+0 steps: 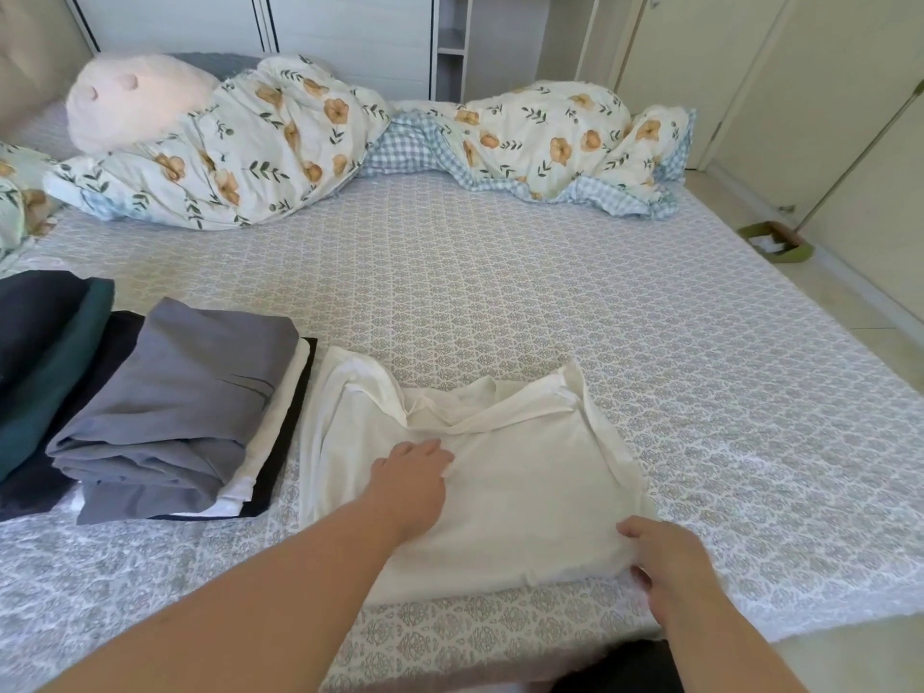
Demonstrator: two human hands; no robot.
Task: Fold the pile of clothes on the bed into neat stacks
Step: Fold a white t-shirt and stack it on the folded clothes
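Both hands [412, 480] on white garment [505, 472], left flat.

- one white cotton garment [500, 482] lying flat at lower centre
- two bare hands on it, left hand [412, 480] and right hand [672, 567]
- two stacks of folded clothes at left: grey-topped stack [185, 412], dark navy-and-green stack [45, 342]
- one floral quilt [310, 142] across the top
- one pink plush toy [135, 100], upper left

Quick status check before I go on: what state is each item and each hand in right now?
white garment: spread flat on the bed, partly folded, not stacked.
left hand: fingers straight, pressing on the garment.
right hand: gripping the garment's near right corner.
grey folded garment: folded, top of the stack.
dark green garment: folded, on the far-left stack.
floral duvet: bunched up.
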